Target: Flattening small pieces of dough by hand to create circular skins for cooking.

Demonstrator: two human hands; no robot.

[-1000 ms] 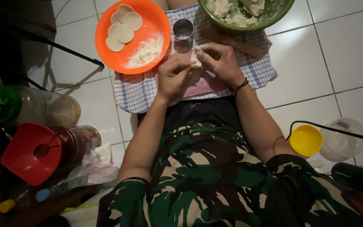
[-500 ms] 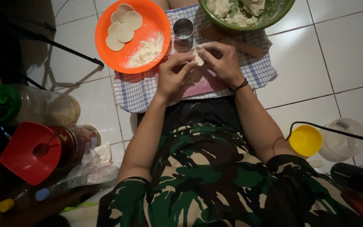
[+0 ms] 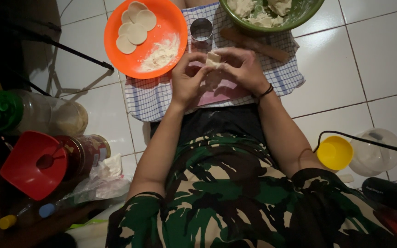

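Camouflage cloth covers the person's lap at the near edge. To the left stand a red funnel (image 3: pixel 33 164), a red-labelled jar (image 3: pixel 86 151) and a green-capped bottle (image 3: pixel 5 110); to the right lie a yellow lid (image 3: pixel 335 153) and a clear jar (image 3: pixel 375 151). Further out, the left hand (image 3: pixel 188 81) and right hand (image 3: pixel 245 70) meet over a checked cloth (image 3: pixel 150 96), fingers narrowed, both pinching one small piece of dough (image 3: pixel 213 59) between them. Just beyond sits a metal ring cutter (image 3: pixel 201 30), with a wooden rolling pin (image 3: pixel 256 45) beside it. Furthest, an orange plate (image 3: pixel 116 43) carries dough rounds (image 3: pixel 136 25) and flour; a green bowl (image 3: pixel 299 18) holds dough lumps.
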